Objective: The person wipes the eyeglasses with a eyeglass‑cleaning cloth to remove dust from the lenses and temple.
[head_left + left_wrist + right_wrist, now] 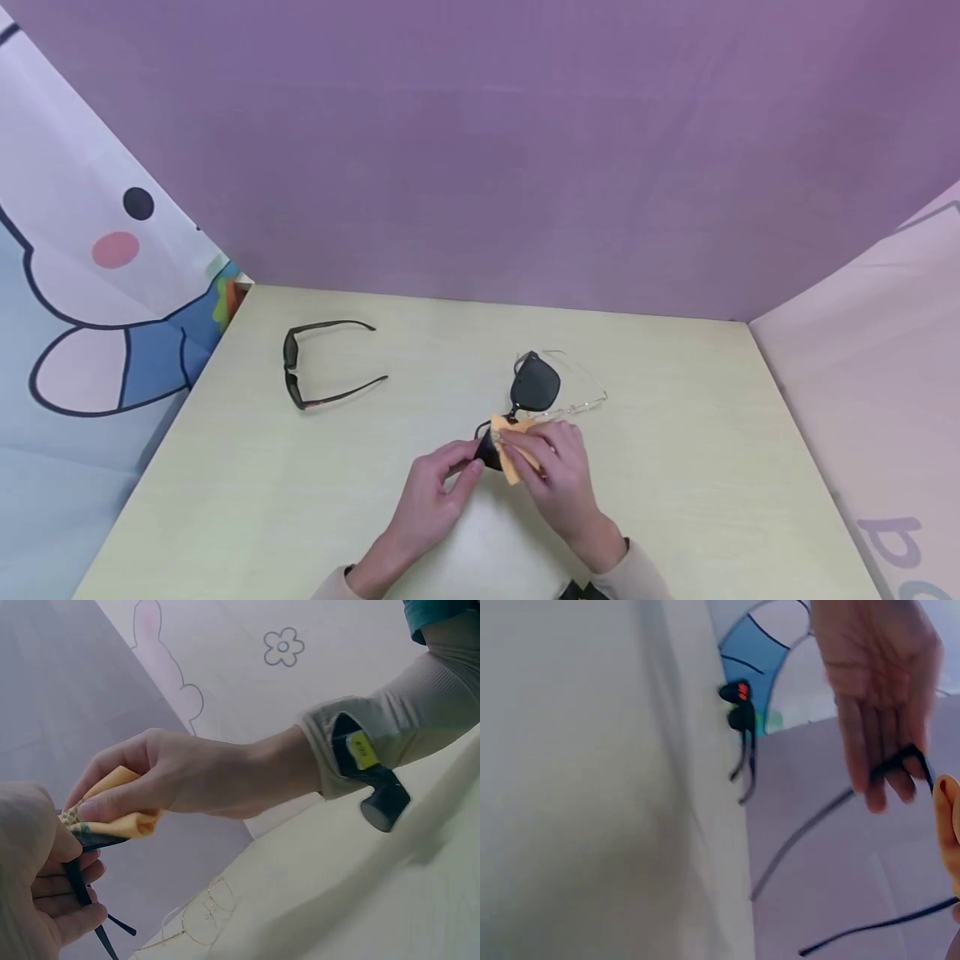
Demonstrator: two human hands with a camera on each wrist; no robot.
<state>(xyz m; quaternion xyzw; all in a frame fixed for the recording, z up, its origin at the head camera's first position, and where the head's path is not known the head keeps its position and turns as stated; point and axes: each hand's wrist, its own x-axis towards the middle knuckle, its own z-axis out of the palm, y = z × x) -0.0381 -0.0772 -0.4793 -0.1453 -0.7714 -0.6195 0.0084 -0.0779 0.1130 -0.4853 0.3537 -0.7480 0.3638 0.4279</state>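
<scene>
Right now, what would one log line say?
left hand: holds black sunglasses | right hand: presses orange cloth on lens | second sunglasses: on table

Between the left hand and right hand sit the sunglasses; wire-framed glasses lie just beyond, spare sunglasses far left.

You face a pale yellow-green table with a matte top, boxed in on three sides. Straight ahead of you hangs a plain purple backdrop. On your left stands a panel with a cartoon figure drawn in white, blue and pink. On your right stands a pale pink panel with purple print near its lower edge. The light is soft and even.
</scene>
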